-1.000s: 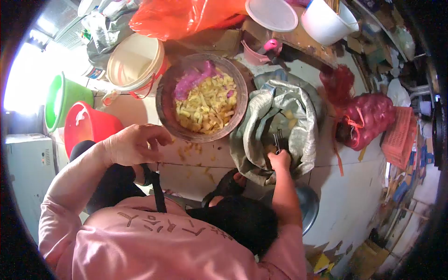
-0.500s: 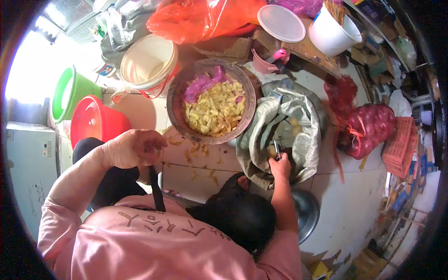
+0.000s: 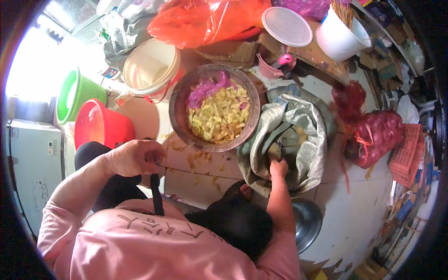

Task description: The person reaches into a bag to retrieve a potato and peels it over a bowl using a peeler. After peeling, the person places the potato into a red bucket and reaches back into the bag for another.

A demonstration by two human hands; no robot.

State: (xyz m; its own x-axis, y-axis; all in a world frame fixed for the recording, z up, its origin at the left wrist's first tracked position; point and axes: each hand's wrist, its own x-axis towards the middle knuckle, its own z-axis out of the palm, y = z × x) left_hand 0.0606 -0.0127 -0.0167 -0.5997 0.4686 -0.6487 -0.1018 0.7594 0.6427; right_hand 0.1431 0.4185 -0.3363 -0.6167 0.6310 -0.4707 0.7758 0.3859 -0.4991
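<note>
My left hand (image 3: 139,157) hangs over my left knee, its fingers loosely bent and apart, with nothing visible in it. Inside the mouth of a grey-green woven sack (image 3: 310,165), my right hand (image 3: 278,168) is closed on a peeler, which hardly shows now. A brownish item (image 3: 274,150) lies just beyond its fingers, and a few pale round items (image 3: 300,133) sit deeper in the sack. Left of the sack stands a wide brown basin (image 3: 175,113) of pale yellow cut pieces (image 3: 217,115), with a purple plastic bag (image 3: 204,93) at its back.
Red (image 3: 127,128) and green (image 3: 86,95) buckets stand left, with a cream bucket (image 3: 151,63) behind. A metal bowl (image 3: 308,226) is beside my right forearm. A red net bag of onions (image 3: 378,135) lies right. Peelings (image 3: 198,158) litter the tiles. A white bucket (image 3: 338,39) holds sticks.
The view has shifted slightly, so the surroundings appear lower. My right hand has turned within the sack, and the metal peeler that showed clearly above its fingers is now mostly hidden. My left hand stays by the knee.
</note>
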